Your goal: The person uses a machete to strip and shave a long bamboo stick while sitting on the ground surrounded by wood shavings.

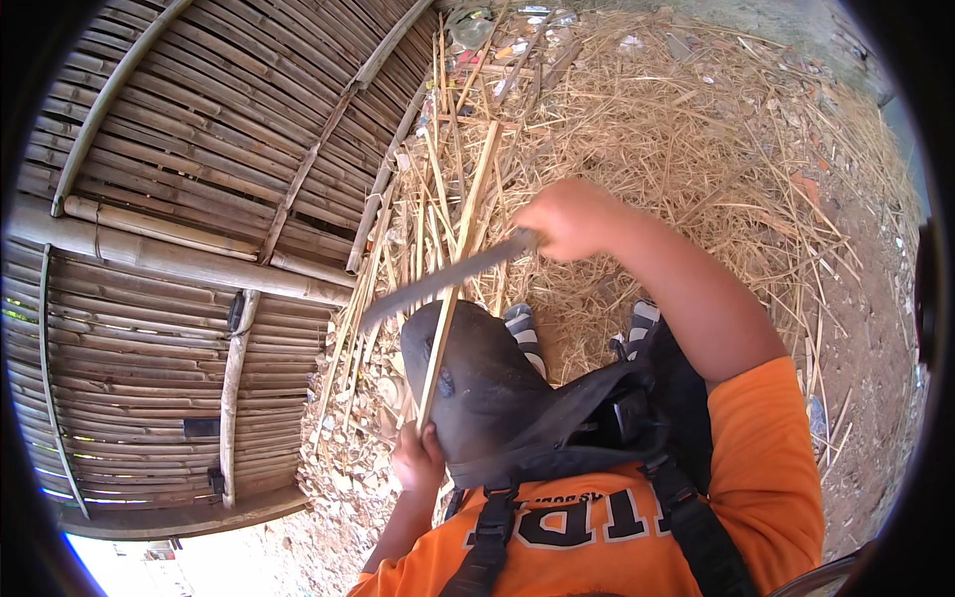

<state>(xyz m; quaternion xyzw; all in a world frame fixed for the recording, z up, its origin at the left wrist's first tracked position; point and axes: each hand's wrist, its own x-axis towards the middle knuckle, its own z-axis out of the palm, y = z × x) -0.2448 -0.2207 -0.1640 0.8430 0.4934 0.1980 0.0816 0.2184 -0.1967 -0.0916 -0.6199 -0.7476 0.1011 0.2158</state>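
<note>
My right hand [569, 219] is closed round the handle of a machete [446, 279], whose long dark blade reaches leftward. The blade lies across a pale bamboo strip [460, 257], just above my knee; whether its edge bites into the strip I cannot tell. The strip runs from my left hand [416, 456] up over my dark-trousered leg [468, 388] and away in front of me. My left hand grips its near end beside my thigh. The machete's handle is mostly hidden by my fingers.
A bamboo-slat wall [199, 189] stands close on my left. More bamboo strips [360, 313] lie along its foot, among pale chips [343, 448]. Straw and shavings [686, 149] cover the ground ahead and to the right, with litter [512, 50] at the far end.
</note>
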